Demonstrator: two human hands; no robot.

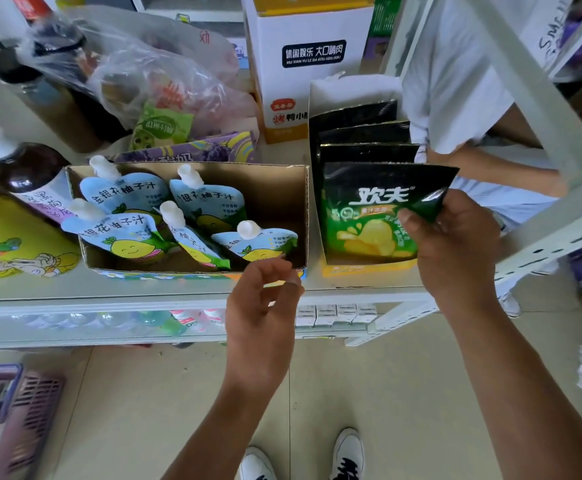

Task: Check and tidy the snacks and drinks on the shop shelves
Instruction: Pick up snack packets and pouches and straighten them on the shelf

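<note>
My right hand [456, 247] pinches the right edge of a black-and-green crisp packet [369, 216], the front one in a yellow display box [362, 270]. Several more black packets [365, 133] stand in a row behind it. My left hand [265, 306] hovers at the front right corner of a cardboard box [275, 188], its fingers loosely curled and holding nothing. Inside that box lie several blue spouted juice pouches [127, 195], leaning at different angles.
The white shelf [109, 292] also carries dark bottles [26, 171], a yellow cartoon bag [9, 244], a clear plastic bag [151, 74] and a tall white-and-yellow carton [303, 64]. Another person in white [462, 81] stands behind the shelf upright [539, 109]. A purple basket [16, 410] sits on the floor.
</note>
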